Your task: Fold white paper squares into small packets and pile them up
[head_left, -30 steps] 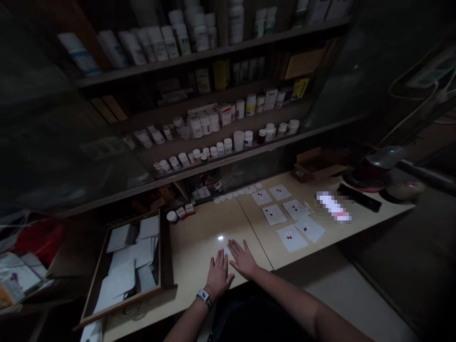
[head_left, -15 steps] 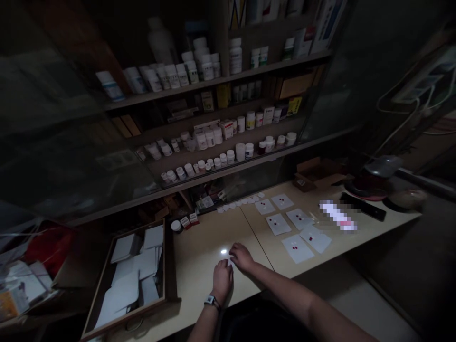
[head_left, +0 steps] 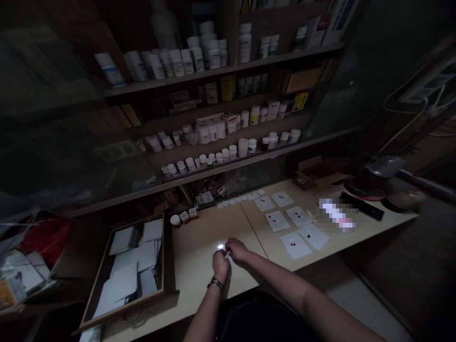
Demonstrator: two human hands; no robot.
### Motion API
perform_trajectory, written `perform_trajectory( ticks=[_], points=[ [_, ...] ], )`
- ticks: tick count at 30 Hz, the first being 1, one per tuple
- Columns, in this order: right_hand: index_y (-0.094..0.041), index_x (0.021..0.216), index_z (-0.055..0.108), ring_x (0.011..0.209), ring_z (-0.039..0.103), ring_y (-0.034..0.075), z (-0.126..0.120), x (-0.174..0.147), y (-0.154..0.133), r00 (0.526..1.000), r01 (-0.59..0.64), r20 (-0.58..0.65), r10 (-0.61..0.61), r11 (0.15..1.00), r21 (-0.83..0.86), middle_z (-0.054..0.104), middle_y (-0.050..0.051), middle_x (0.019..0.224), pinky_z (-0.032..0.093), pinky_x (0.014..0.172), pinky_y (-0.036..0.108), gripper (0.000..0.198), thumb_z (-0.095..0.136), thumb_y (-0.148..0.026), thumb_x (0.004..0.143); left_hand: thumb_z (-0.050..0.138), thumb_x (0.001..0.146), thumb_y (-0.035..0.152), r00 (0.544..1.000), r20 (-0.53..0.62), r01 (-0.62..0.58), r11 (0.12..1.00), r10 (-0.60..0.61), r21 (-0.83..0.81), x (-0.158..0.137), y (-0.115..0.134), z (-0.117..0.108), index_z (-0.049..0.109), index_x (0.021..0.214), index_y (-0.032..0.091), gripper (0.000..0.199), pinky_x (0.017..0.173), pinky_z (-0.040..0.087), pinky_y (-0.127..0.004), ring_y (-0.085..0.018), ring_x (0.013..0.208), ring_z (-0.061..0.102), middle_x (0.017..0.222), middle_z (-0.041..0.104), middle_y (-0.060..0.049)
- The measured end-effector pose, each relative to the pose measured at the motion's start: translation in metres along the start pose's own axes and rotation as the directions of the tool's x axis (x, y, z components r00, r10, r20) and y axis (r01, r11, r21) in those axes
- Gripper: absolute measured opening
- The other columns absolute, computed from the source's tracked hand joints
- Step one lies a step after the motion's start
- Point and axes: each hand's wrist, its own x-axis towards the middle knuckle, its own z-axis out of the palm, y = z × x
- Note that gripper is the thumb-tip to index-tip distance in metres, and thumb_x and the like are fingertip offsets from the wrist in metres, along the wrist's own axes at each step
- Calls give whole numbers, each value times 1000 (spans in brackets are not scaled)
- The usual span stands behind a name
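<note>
My left hand, with a band on its wrist, and my right hand meet over the tabletop. Between their closed fingers is a small white folded paper, mostly covered by the fingers. To the right lie several white paper squares, each bearing small dark red pills and some paler ones. Along the back of the table runs a row of small white folded packets.
At left an open drawer holds stacks of white paper. A white-capped jar and small boxes stand behind it. Shelves of medicine bottles rise at the back. An open cardboard box and a dark long object are at right.
My hands have come closer together, and the white paper between them now shows more clearly, raised at the fingertips. The camera view has shifted slightly.
</note>
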Motion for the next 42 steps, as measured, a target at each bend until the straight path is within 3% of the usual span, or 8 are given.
perform_trajectory(
  ticks=[4,9,12,17,23,28,34,42],
  points=[
    [-19,76,70,90,55,18,-1,2,5,999,-1,40,-1,999,49,63,4,92,36,70,23,12,64,-14,66,55,69,4,1000,-13,2,998,-3,-62,1,-4,0,67,76,15,18,66,37,-24,-20,78,62,79,68,-8],
    [-19,85,70,73,57,13,-8,3,7,993,-90,97,71,973,212,66,0,78,35,61,20,21,59,-12,68,54,70,4,1000,-12,-1,973,-2,-229,1,-6,-8,68,84,15,22,71,41,-23,-19,79,63,83,70,-8],
    [-19,88,71,74,58,13,-9,1,4,997,-79,44,70,962,263,68,0,79,37,63,20,26,57,-11,68,56,68,6,1000,-23,-14,949,7,-315,1,-5,-11,69,86,13,23,74,43,-24,-20,83,63,86,70,-9],
    [-19,89,72,78,62,15,-9,-1,-8,999,-2,-46,19,941,338,70,2,84,41,68,21,24,57,-14,70,57,72,18,997,-60,-80,881,58,-467,-1,-5,-6,70,80,10,18,68,45,-26,-21,73,63,78,71,-11],
    [-18,87,74,79,63,17,-16,-1,-6,999,12,-36,-3,967,254,72,4,85,42,69,23,22,64,-20,68,57,74,34,993,-60,-119,844,103,-523,-2,-10,2,70,71,11,26,66,46,-27,-22,70,63,69,69,-8],
    [-17,80,74,72,62,15,-18,-2,0,1000,5,-21,0,970,242,71,4,79,40,64,21,16,62,-19,70,60,73,43,985,-119,-174,761,128,-625,-2,-18,5,69,77,13,31,71,48,-28,-21,76,63,77,70,-9],
    [-18,82,73,71,60,15,-15,-5,-2,1000,7,-24,-1,975,224,70,2,79,38,62,21,18,65,-20,66,61,70,39,990,-123,-133,764,70,-631,2,-27,8,60,66,15,24,64,46,-24,-16,68,59,66,62,-3],
    [-16,76,72,68,60,15,-5,-4,3,992,-122,12,124,940,318,68,2,73,39,60,20,14,67,-18,63,61,69,33,996,-75,-78,745,38,-663,2,-25,12,59,69,15,17,62,45,-24,-15,64,58,64,60,-1]
  ],
)
